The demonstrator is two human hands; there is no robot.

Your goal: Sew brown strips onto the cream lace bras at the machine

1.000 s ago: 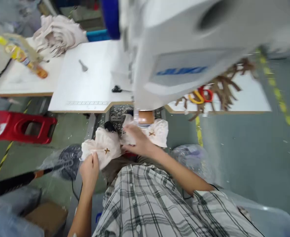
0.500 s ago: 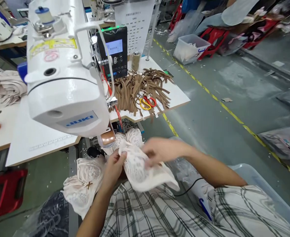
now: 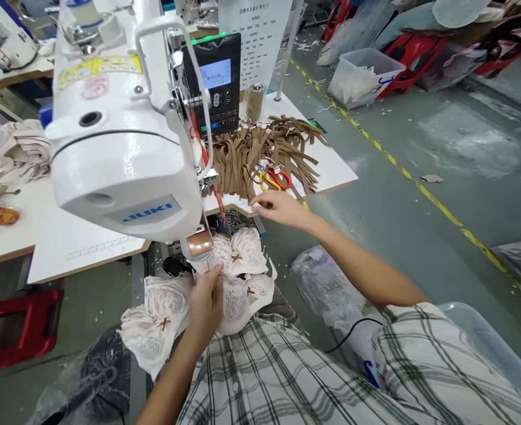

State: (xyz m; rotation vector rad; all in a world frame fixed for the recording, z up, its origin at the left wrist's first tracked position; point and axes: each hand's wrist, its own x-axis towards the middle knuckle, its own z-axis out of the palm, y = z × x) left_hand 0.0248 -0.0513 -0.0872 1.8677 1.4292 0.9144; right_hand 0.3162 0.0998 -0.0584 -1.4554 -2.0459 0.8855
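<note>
1. I see the left hand (image 3: 205, 304) on the near cream lace bra with a small brown bow (image 3: 243, 304), in front of the torso. Fingers bent, close together; can't tell if they pinch the lace.
2. Right hand (image 3: 285, 211) is at the front edge of the white desk (image 3: 338, 168), by the near ends of the pile of flat brown fabric strips (image 3: 238, 162). Fingers curled; can't tell from here if they grip a strip.
3. Scissors with one yellow and one red handle (image 3: 282, 180) lie on the strips, just beyond the right hand.
4. Second cream lace bra (image 3: 248, 251) sits just beyond the near one, beside the copper-coloured cover (image 3: 199, 243) on the white JUKI sewing machine (image 3: 127, 171).
5. Third cream lace bra (image 3: 147, 336) is left of the left hand, bow facing up.
</note>
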